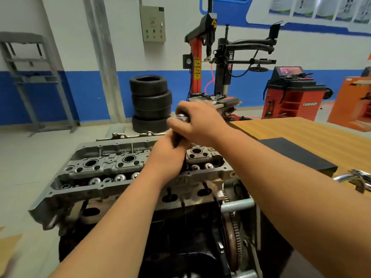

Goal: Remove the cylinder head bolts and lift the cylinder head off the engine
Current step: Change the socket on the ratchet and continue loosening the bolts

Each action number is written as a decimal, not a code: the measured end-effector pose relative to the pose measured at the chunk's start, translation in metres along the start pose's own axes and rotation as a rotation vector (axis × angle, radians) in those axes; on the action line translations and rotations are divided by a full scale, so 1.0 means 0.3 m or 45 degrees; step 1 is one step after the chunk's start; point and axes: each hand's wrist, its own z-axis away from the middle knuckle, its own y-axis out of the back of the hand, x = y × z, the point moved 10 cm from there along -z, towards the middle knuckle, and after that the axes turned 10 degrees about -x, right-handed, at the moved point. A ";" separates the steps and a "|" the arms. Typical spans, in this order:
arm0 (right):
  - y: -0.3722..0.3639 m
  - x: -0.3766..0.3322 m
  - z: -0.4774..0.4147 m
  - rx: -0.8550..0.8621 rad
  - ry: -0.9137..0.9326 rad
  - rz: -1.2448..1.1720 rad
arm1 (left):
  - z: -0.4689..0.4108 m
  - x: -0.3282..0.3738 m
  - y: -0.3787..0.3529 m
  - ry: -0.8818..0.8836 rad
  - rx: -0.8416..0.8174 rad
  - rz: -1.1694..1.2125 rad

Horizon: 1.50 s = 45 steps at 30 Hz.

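The grey cylinder head [112, 169] sits on the dark engine block [180, 247], with open spark plug wells and valve parts showing along its top. Over its right half my right hand [197, 123] grips the shiny head of a ratchet wrench [181, 117] from above. Just below, my left hand [170, 152] is wrapped around the tool's dark upright shaft where it goes down into the head. The bolt under the tool is hidden by my hands.
A wooden table [301, 131] stands at the right with a black pad [297, 155] and shiny metal tools [355, 178] on it. A toothed flywheel [233, 243] is on the engine's right end. Stacked tyres [150, 103] and a tyre changer [216, 63] stand behind.
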 end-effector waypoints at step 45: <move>0.066 0.012 0.059 0.341 -0.169 -0.113 | 0.043 0.050 0.050 -0.075 0.347 -0.292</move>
